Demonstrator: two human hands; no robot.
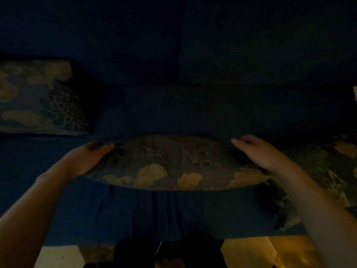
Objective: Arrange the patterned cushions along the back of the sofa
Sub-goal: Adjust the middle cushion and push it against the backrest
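The scene is very dim. A patterned cushion (173,163) with pale cloud shapes is held flat over the dark blue sofa seat (173,207), in the middle of the view. My left hand (87,157) grips its left end and my right hand (258,153) grips its right end. A second patterned cushion (40,97) leans against the sofa back (251,45) at the far left. A third patterned cushion (326,171) lies on the seat at the right, partly hidden behind my right forearm.
The sofa's back cushions meet at a seam near the middle. Light wooden floor (247,252) shows below the sofa's front edge, with a dark shape between the two floor patches. A small pale object (355,95) sits at the right edge.
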